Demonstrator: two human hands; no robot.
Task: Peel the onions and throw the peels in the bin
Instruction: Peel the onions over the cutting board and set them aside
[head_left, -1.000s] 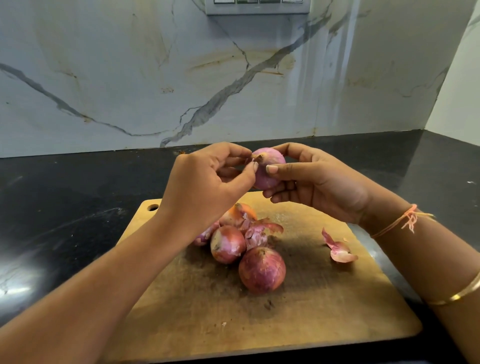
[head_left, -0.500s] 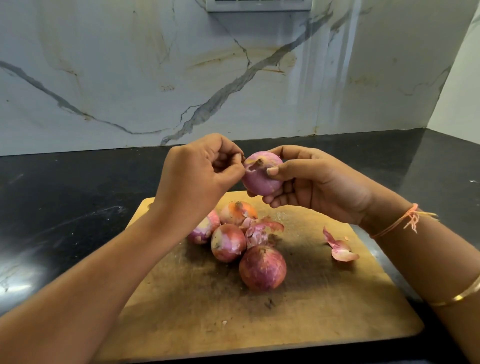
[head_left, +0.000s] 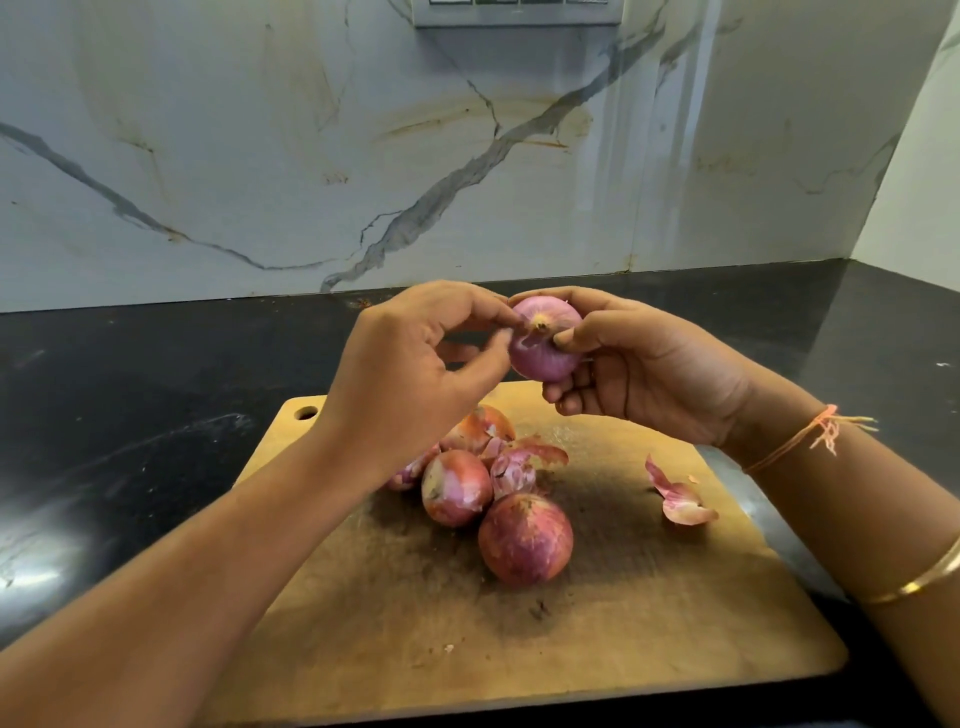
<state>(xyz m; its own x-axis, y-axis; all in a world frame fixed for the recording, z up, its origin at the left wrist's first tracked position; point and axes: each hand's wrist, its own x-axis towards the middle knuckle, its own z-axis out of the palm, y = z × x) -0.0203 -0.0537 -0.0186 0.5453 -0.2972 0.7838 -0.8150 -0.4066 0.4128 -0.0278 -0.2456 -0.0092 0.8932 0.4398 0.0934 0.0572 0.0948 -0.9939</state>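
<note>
My right hand (head_left: 649, 364) cups a small purple onion (head_left: 543, 353) above the far edge of the wooden cutting board (head_left: 649, 623), root end facing me. My left hand (head_left: 410, 374) pinches at the skin on the onion's left side with thumb and forefinger. Below my hands several unpeeled red onions lie in a heap on the board, the largest one (head_left: 525, 538) nearest me, another (head_left: 456, 487) to its left. A loose pink peel (head_left: 680, 499) lies on the board's right side. No bin is in view.
The board rests on a black countertop (head_left: 130, 441) that runs to a marble backsplash (head_left: 311, 156). A white side wall (head_left: 924, 156) closes the right corner. A switch plate (head_left: 514, 10) hangs at the top of the backsplash.
The onion has been turned in my right hand so its root end faces me. My left fingers moved from its top to its left side, still picking at the skin.
</note>
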